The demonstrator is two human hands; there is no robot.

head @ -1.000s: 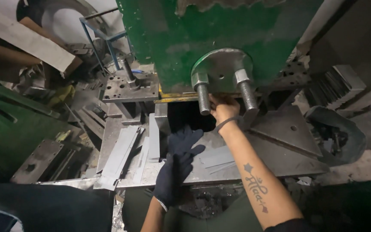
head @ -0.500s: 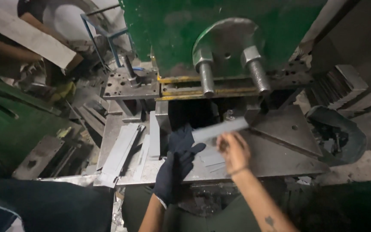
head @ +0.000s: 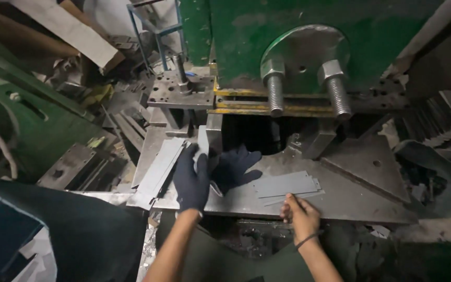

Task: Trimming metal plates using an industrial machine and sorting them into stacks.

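Observation:
My left hand (head: pixel 191 180), in a dark blue glove, rests on the grey steel press table (head: pixel 351 196) in front of the die opening. It grips a pale metal strip (head: pixel 203 155) that stands between thumb and fingers. My bare right hand (head: pixel 299 215) sits at the table's front edge with its fingers loosely curled and nothing in it. Its fingertips are just below a small stack of flat grey metal strips (head: pixel 285 184) lying on the table. Above hangs the green press (head: pixel 288 26) with two large bolts (head: pixel 335 89).
Long grey sheet strips (head: pixel 157 169) lie at the table's left end. A perforated steel block (head: pixel 181 91) stands behind them. Scrap metal and green machine parts (head: pixel 37 120) crowd the left. A dark round container (head: pixel 434 177) sits at the right. My dark-clothed knee (head: pixel 69 235) is lower left.
My right hand drew a metal strip out from under the press, laid it on the stack and pulled back to the table's front edge. The gloved left hand stayed in place.

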